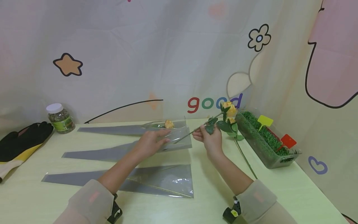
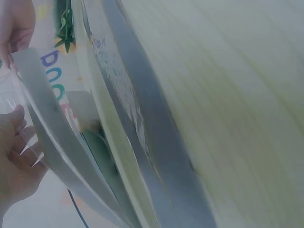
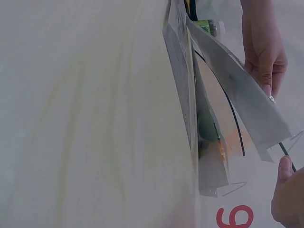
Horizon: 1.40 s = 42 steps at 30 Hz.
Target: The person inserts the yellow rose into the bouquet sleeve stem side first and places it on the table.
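A yellow artificial rose (image 1: pixel 229 109) is pinched by its stem in my right hand (image 1: pixel 211 140), bloom up and to the right, leaves hanging by the fingers. The stem's lower end runs into the wide mouth of the middle clear-and-grey flower sleeve (image 1: pixel 98 151). My left hand (image 1: pixel 148 143) pinches that sleeve near its mouth; the right wrist view shows the sleeve (image 3: pixel 237 90) lifted off the table, thumb of the left hand (image 3: pixel 267 57) at its edge. Beside the right hand lies a second rose, its stem (image 1: pixel 246 158) pointing toward me.
The back sleeve (image 1: pixel 112 130) holds a yellow rose (image 1: pixel 169 124); another sleeve (image 1: pixel 165 180) lies flat in front. A planter of artificial grass (image 1: pixel 265 149) with yellow and red tags stands right. A jar (image 1: pixel 60 119) and black-yellow gloves (image 1: pixel 26 140) are at left.
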Tool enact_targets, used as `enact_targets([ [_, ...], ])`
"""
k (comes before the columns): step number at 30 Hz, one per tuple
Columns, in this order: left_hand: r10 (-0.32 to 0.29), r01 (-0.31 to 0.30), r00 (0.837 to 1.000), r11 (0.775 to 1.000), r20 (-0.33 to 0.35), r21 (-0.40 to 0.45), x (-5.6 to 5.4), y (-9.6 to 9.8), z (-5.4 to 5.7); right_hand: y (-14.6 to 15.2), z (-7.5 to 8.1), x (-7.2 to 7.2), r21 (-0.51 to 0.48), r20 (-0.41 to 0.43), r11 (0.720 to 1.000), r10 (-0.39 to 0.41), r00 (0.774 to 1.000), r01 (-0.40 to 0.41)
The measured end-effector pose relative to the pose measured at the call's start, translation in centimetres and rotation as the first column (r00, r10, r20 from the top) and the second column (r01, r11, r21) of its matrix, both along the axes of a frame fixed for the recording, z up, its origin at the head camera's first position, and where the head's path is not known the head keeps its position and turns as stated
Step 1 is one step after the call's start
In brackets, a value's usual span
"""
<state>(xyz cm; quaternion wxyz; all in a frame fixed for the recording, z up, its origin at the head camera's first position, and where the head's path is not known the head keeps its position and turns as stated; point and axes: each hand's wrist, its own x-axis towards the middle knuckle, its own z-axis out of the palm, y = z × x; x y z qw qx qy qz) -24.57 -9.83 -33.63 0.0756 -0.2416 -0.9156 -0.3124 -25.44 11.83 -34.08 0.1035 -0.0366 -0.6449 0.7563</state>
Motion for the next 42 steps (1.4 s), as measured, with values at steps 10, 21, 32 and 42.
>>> enact_targets([
  [10, 0.007, -0.006, 1.0, 1.0, 0.021, -0.008, 0.0, 0.1, 0.2, -0.6, -0.3, 0.1, -0.006, -0.009, 1.0, 0.029, 1.0, -0.029],
  [21, 0.008, -0.007, 0.999, 1.0, 0.044, -0.021, 0.1, 0.5, 0.3, -1.7, -0.3, -0.2, -0.015, 0.055, 1.0, 0.012, 0.998, -0.011],
  [32, -0.008, 0.008, 1.0, 1.0, -0.004, -0.028, 0.1, 0.7, 0.4, -2.0, -0.3, -0.2, -0.072, 0.032, 0.997, 0.008, 0.999, -0.006],
  [42, -0.011, 0.011, 1.0, 1.0, 0.003, -0.013, 0.1, 0.7, 0.4, -1.7, -0.2, 0.0, -0.073, 0.032, 0.997, 0.002, 0.999, 0.001],
])
